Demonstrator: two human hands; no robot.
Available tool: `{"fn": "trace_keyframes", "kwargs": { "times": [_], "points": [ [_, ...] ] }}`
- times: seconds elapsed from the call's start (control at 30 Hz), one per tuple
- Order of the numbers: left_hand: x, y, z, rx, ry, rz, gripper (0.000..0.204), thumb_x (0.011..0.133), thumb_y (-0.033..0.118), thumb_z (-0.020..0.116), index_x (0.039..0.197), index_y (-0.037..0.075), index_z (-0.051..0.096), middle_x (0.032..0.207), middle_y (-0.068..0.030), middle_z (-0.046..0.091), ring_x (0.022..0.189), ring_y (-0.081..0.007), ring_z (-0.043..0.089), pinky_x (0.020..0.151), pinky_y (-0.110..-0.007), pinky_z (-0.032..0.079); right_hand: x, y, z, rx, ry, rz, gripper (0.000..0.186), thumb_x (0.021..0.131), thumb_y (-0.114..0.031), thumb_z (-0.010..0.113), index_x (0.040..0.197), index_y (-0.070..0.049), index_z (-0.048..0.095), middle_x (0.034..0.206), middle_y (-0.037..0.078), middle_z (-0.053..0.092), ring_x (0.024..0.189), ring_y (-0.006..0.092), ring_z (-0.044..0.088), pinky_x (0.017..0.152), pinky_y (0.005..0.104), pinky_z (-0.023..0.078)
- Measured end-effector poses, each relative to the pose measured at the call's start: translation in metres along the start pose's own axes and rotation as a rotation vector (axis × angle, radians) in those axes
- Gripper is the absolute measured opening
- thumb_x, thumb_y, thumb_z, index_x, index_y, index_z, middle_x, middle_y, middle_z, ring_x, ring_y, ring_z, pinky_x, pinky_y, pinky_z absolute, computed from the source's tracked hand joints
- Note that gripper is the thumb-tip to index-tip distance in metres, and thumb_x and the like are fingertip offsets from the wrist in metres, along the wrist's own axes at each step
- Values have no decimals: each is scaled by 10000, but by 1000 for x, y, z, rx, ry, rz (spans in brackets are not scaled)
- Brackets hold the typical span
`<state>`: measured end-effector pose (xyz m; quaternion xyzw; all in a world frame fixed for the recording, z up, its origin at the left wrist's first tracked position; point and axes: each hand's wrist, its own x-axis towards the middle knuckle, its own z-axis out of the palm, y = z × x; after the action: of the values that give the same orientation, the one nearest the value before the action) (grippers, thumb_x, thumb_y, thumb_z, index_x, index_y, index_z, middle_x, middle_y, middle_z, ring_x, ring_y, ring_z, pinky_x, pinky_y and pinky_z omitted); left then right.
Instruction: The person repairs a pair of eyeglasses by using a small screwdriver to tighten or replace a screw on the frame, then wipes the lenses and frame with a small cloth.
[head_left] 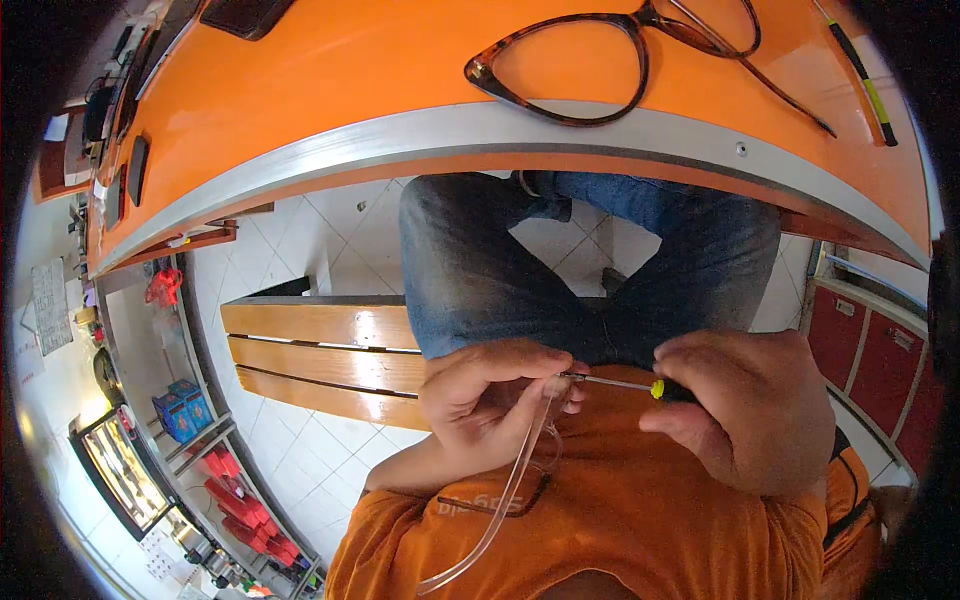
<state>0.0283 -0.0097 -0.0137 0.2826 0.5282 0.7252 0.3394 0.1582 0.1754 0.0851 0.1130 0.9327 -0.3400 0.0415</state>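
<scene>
My left hand (490, 400) pinches a clear-framed pair of glasses (495, 510) near a hinge, with a long transparent arm hanging down over my orange shirt. My right hand (740, 410) grips a small screwdriver (657, 389) with a black and yellow handle, its thin metal shaft reaching horizontally to the hinge between my left fingertips. Whether the tip sits in a screw is too small to tell. On the orange worktop beyond my knees lie tortoiseshell glasses (637, 80) and another slim black and yellow tool (864, 84).
The worktop (350, 60) has a metal front edge above my legs (470, 260). Dark flat objects (138, 170) lie at its left. A slatted wooden bench (300, 355) is below. Shelving with red items and a blue box (183, 410) stands left; red cabinets (870, 370) stand right.
</scene>
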Motion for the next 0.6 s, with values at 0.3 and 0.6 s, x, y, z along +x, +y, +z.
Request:
{"fn": "trace_keyframes", "kwargs": {
  "times": [0.3,0.6],
  "points": [
    [1,3,2,4,15,-28,125,846,-135,606,957,-88,640,890,-228,688,766,-219,713,644,-300,613,1,-1,-1,-17,-39,55,334,739,-306,786,888,-47,636,902,100,698,703,215,682,557,323,484],
    [1,2,2,-39,3,-33,141,861,-133,590,988,-90,632,917,-226,685,778,-214,712,653,-300,612,-2,-5,-1,38,-65,142,365,720,-342,793,905,-65,644,951,84,702,784,225,686,676,336,477]
  ]
}}
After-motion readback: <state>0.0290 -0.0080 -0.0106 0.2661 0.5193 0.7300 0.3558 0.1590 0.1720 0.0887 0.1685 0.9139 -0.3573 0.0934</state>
